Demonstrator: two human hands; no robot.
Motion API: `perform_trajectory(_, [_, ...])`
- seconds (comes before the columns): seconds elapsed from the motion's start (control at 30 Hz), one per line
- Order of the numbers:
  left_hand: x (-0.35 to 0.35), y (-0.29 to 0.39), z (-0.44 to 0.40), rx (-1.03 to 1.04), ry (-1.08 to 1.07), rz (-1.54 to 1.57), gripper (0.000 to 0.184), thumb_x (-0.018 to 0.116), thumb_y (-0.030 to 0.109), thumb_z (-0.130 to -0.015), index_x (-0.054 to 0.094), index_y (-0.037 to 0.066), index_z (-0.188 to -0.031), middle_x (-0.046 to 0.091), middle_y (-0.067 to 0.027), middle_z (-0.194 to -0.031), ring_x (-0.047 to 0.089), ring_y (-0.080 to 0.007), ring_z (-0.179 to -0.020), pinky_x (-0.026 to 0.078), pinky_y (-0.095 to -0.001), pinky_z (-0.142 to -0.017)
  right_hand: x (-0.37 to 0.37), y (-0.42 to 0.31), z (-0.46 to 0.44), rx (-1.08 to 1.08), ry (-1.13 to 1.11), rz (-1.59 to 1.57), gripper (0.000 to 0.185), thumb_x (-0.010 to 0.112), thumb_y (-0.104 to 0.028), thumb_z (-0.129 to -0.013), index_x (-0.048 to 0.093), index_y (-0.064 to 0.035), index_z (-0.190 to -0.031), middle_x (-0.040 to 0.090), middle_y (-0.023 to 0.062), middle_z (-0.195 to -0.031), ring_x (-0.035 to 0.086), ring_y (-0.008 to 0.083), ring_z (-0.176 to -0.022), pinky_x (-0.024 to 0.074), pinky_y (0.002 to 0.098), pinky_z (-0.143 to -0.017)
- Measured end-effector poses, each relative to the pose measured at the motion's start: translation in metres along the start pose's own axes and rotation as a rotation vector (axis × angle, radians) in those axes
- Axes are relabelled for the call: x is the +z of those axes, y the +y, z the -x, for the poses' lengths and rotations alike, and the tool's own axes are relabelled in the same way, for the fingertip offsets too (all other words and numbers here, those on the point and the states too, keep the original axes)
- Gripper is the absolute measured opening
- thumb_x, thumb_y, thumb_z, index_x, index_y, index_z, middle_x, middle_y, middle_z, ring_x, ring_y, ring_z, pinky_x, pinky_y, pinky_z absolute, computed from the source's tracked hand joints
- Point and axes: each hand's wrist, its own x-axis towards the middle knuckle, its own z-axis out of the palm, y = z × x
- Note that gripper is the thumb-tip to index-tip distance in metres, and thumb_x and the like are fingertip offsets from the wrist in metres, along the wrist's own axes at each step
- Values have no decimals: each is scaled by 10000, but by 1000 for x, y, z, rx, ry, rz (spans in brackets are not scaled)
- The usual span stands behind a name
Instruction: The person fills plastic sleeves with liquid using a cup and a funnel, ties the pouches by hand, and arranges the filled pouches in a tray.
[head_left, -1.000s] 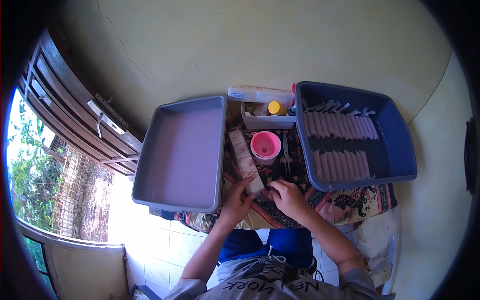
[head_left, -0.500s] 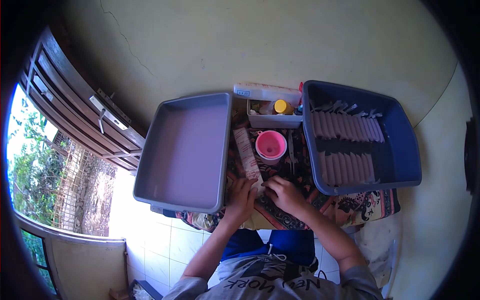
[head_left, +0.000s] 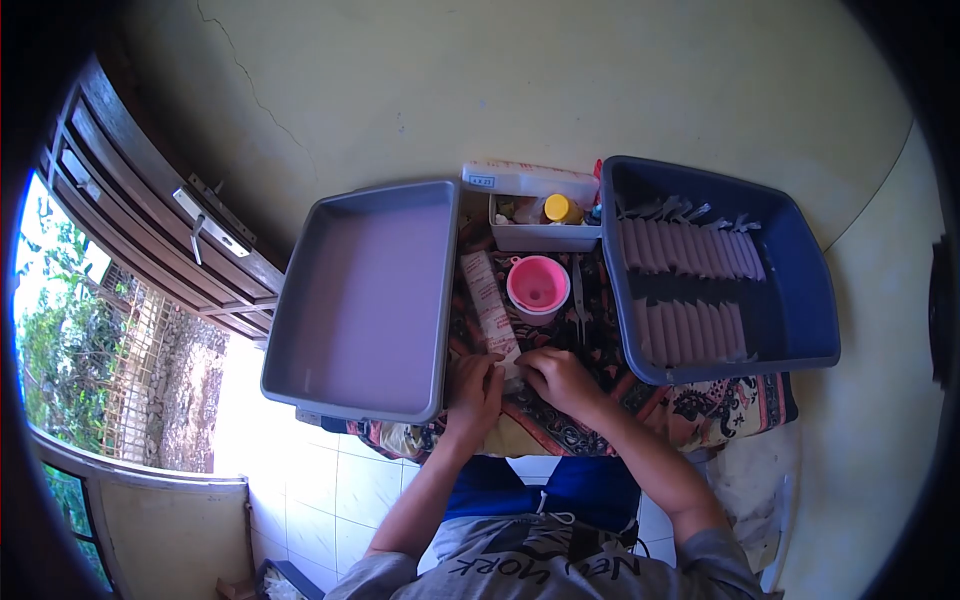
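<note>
A long, narrow pack of clear plastic bags with red print lies on the patterned cloth, its near end between my hands. My left hand has its fingers closed on the left side of that end. From the right, my right hand pinches at the same end with curled fingers; whether a single bag is separated there is too small to tell. Just beyond stands a white cup with a pink funnel in its mouth. Right of the cup lies a pair of metal scissors or tongs.
A grey tub of mauve liquid stands left. The dark blue tub at right holds two rows of filled, tied bags. Behind are a small grey box, a yellow-capped container and a plastic roll.
The view has shifted slightly. My right hand has moved a little left and up at the pack's near end, and my left hand's fingers have curled in more.
</note>
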Motion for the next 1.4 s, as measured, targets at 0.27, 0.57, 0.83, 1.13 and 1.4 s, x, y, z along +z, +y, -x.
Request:
perform_trajectory(0.27, [3,-7,-1,26,3,-38,204,604,32,-811,621,49,-1014,579,-115,-928,544,-299,-899,418,-399,-796,-5,-4,-7,104,17,-117,91,638,-30,-802,660,23,-874,654,194,-785,664,343,-716,519,388,-634])
perform_trajectory(0.57, [5,4,-7,67,45,-38,274,658,69,-786,621,53,-1057,599,-130,-1064,546,-320,-1041,413,-410,-908,1,-6,-9,59,165,-112,72,619,5,-795,604,20,-863,608,165,-846,634,333,-762,509,372,-661])
perform_trajectory(0.83, [8,4,-18,63,-54,-58,251,659,71,-771,647,45,-1020,583,-126,-1094,536,-316,-1067,417,-396,-925,-17,-47,-4,-41,296,-59,77,600,-4,-830,560,15,-893,598,142,-858,624,289,-720,502,349,-630])
perform_trajectory(1.13, [7,3,-14,96,-114,11,180,688,88,-773,675,61,-950,590,-118,-1039,534,-314,-1030,418,-406,-910,-68,-106,4,-30,406,-258,43,592,-19,-880,579,11,-907,621,74,-732,550,94,-615,420,232,-557])
perform_trajectory(1.4, [-10,12,-14,-139,-255,598,257,645,102,-856,609,22,-1098,612,-126,-1134,568,-255,-1099,417,-358,-959,-107,-110,-8,98,387,-431,88,609,-69,-896,612,16,-916,624,15,-729,537,32,-644,418,194,-588])
